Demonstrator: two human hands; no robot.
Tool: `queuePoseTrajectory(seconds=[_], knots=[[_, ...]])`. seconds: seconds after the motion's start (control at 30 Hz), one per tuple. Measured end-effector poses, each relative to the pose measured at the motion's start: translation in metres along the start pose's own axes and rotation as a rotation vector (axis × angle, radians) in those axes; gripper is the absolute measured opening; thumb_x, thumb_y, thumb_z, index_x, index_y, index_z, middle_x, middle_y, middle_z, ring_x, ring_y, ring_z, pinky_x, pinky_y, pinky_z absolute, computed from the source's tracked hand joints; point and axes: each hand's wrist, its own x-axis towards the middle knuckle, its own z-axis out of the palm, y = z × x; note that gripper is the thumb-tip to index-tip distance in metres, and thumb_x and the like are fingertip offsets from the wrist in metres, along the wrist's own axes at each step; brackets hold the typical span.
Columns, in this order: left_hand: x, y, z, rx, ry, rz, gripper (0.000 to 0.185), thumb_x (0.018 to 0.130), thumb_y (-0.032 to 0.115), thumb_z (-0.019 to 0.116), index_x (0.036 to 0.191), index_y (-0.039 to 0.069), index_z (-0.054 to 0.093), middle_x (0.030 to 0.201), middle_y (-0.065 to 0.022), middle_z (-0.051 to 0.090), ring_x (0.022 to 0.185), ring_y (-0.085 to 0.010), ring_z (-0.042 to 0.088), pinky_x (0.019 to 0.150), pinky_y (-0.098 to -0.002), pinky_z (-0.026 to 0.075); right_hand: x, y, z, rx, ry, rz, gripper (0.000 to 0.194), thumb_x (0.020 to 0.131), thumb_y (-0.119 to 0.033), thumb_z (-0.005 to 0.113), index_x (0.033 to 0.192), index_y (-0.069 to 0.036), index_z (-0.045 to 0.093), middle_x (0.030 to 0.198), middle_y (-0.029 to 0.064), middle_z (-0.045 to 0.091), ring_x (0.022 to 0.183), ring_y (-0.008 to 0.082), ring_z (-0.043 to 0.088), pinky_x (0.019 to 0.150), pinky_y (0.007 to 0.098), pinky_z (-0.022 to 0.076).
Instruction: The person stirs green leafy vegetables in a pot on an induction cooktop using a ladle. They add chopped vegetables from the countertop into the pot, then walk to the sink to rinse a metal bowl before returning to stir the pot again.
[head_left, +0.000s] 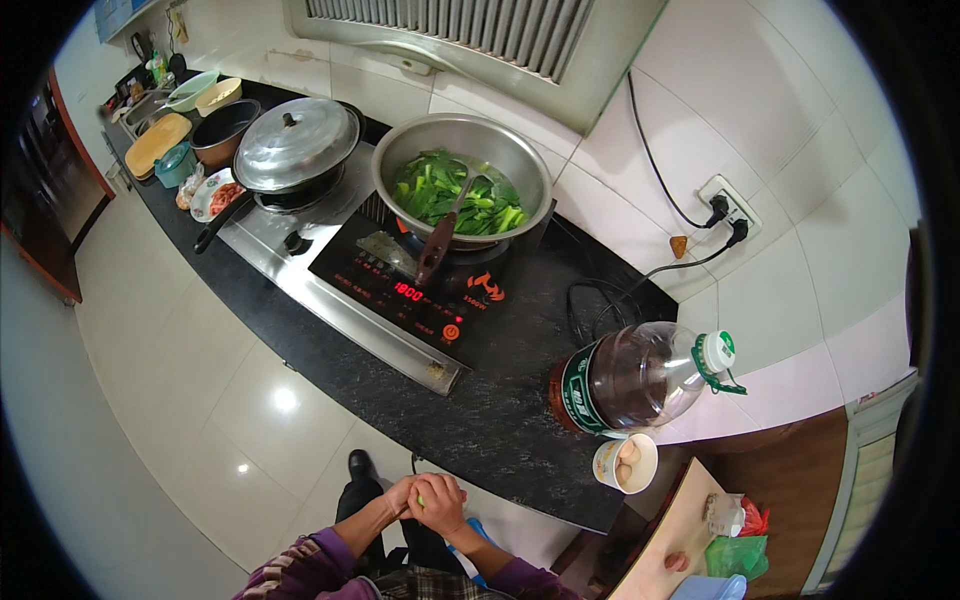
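My left hand (399, 495) and my right hand (441, 504) are cupped together in front of my body, just off the counter's front edge. A small light-green thing (421, 501) shows between the fingers; most of it is hidden, so its kind is unclear. Ahead, a steel pot (463, 129) of leafy greens (457, 191) in water sits on a black induction cooker (390, 289) with a lit red display. A spatula or ladle with a brown handle (437, 247) leans in the pot, its head among the greens.
On the counter (480, 435) stand a large plastic bottle of dark liquid (637, 379) and a paper cup (637, 472) of eggs. A lidded wok (296, 146), its handle jutting forward, stands left, beside a plate of raw meat (214, 196). Power cords (630, 289) trail behind the bottle.
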Motion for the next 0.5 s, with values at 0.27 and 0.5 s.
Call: queuePoseTrajectory(seconds=[0.27, 0.5], knots=[[-0.089, 0.038, -0.047, -0.124, -0.177, 0.039, 0.039, 0.092, 0.021, 0.033, 0.117, -0.007, 0.045, 0.118, -0.0201, 0.05, 0.106, -0.0271, 0.052, 0.091, -0.0337, 0.044, 0.024, -0.075, 0.05, 0.141, -0.02, -0.13, 0.013, 0.069, -0.011, 0.063, 0.08, -0.005, 0.057, 0.087, 0.0063, 0.057, 0.079, 0.0229, 0.055, 0.069, 0.0329, 0.0464], [-0.243, 0.146, -0.091, -0.089, 0.486, 0.316, 0.035, 0.092, 0.03, 0.032, 0.107, 0.007, 0.053, 0.098, -0.0087, 0.058, 0.08, -0.019, 0.058, 0.064, -0.0283, 0.05, 0.088, -0.203, 0.179, 0.362, -0.086, -0.284, 0.014, 0.069, -0.01, 0.063, 0.081, -0.005, 0.059, 0.088, 0.008, 0.058, 0.079, 0.0245, 0.055, 0.071, 0.0339, 0.0471]])
